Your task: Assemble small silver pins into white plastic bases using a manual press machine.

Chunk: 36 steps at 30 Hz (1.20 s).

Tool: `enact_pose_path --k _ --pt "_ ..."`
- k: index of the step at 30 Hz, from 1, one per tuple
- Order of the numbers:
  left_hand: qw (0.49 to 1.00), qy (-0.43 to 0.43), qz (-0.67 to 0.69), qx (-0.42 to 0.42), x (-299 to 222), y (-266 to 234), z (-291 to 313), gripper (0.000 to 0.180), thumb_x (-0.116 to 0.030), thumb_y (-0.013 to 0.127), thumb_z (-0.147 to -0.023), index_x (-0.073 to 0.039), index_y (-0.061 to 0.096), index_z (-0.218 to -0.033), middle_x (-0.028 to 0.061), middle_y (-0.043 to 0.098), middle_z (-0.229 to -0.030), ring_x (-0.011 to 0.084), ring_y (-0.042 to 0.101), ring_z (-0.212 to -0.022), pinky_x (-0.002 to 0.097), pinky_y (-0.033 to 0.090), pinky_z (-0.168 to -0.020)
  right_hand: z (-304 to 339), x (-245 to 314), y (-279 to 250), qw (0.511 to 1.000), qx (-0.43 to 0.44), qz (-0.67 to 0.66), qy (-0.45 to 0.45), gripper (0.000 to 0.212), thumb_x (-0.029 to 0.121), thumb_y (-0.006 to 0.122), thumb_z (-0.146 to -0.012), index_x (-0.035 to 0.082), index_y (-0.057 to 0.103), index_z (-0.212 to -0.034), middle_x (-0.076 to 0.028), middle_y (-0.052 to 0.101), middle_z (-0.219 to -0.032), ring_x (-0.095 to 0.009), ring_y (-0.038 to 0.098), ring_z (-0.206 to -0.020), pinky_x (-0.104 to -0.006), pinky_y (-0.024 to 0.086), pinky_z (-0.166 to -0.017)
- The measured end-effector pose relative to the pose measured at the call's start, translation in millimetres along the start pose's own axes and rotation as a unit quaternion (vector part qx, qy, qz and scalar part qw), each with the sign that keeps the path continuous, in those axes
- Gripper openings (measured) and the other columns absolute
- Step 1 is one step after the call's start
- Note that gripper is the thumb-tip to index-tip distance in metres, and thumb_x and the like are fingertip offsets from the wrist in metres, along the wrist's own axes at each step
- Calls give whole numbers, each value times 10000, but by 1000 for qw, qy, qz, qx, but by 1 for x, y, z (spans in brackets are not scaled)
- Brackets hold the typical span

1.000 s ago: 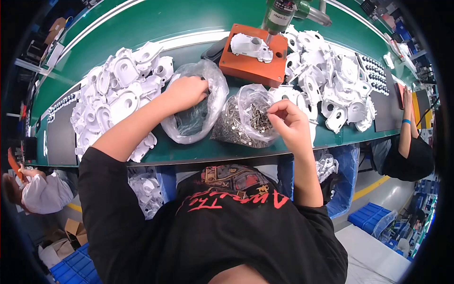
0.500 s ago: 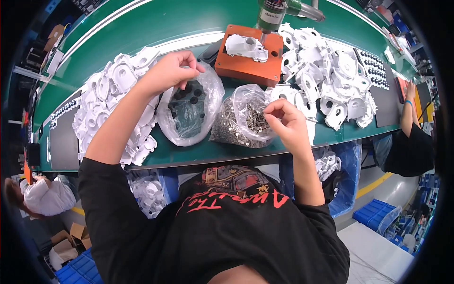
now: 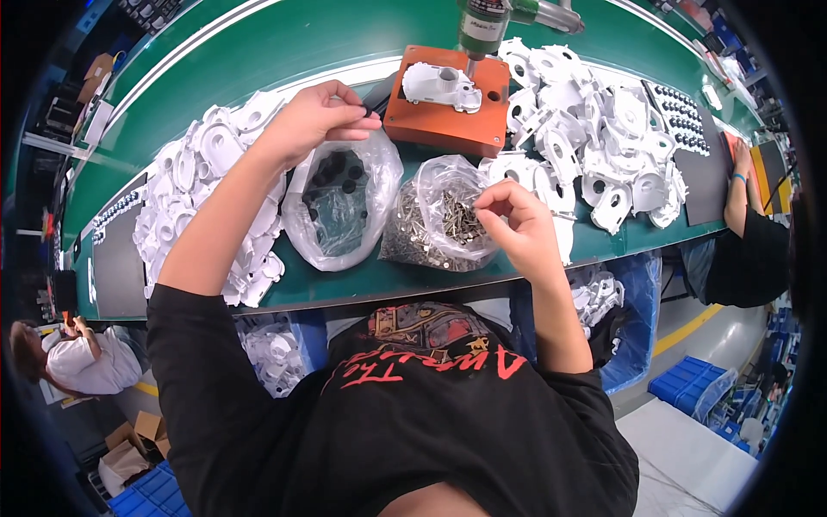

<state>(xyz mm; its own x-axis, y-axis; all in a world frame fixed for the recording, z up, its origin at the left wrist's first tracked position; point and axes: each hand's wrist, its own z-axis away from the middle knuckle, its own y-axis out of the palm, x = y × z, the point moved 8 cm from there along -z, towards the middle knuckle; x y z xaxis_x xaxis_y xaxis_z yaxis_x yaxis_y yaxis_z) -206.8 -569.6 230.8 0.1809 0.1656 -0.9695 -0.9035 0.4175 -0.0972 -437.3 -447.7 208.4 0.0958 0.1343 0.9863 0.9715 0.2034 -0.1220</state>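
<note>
My left hand (image 3: 327, 121) is raised over the far rim of a clear plastic bag (image 3: 297, 237) with small black round parts (image 3: 349, 172) in it. Thumb and fingers are closed on a small black part (image 3: 370, 113), mostly covered by the fingertips. Beside that bag stands another clear bag (image 3: 405, 246), full of metal screws (image 3: 463, 222). My right hand (image 3: 521, 224) is at its right edge, thumb and forefinger pinched together; whatever lies between them is too small to make out. Beyond the bags, a white plastic housing (image 3: 448, 84) rests on an orange fixture block (image 3: 444, 129).
A green power screwdriver (image 3: 482, 30) hangs over the fixture. White housings are heaped at left (image 3: 194, 189) and right (image 3: 594, 129). A tray of black parts (image 3: 680, 116) lies far right. Blue-lined bins (image 3: 633, 345) stand below the table edge. Other people work at both sides.
My left hand has shifted slightly right, and a black part now shows at its fingertips. My right hand stays pinched by the screw bag. The view has tilted a little.
</note>
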Motion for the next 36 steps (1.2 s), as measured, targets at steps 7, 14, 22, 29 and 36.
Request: enact_pose_path --k 7,14,22,29,36 --pt "979 75 -190 -25 -42 10 -71 225 -241 574 -859 -23 594 -909 78 647 -904 144 617 -840 251 464 -697 -1 2 2 1000 3 4 -8 90 -6 586 -809 -5 563 -896 -17 548 -868 -75 514 -768 -209 417 -697" --pt "940 120 -314 52 -55 46 -166 302 -323 661 -765 -29 659 -835 26 575 -704 134 524 -622 270 471 -582 1 9 1 1000 -3 21 -22 99 -14 591 -782 -8 577 -879 -36 554 -857 -86 517 -759 -216 420 -691" --pt "900 -25 -396 179 -45 88 -164 187 -146 726 -692 -64 642 -836 -4 508 -624 82 439 -536 210 391 -436 -3 6 -4 1000 3 3 -5 97 -1 584 -778 -7 582 -875 -27 562 -842 -85 519 -755 -212 409 -668" --pt "898 -22 -406 166 -40 88 -167 298 -200 742 -675 -109 618 -931 -21 496 -648 75 425 -543 212 375 -435 -3 8 -3 1000 7 7 -1 100 4 586 -782 -8 585 -882 -21 568 -840 -82 515 -746 -210 414 -659" --pt "880 19 -469 76 -35 69 -153 224 -290 676 -712 -80 630 -776 33 549 -616 119 513 -564 278 409 -464 -11 10 -18 983 -52 -175 34 92 -11 598 -791 -3 576 -880 -28 580 -809 -74 538 -733 -206 433 -667"
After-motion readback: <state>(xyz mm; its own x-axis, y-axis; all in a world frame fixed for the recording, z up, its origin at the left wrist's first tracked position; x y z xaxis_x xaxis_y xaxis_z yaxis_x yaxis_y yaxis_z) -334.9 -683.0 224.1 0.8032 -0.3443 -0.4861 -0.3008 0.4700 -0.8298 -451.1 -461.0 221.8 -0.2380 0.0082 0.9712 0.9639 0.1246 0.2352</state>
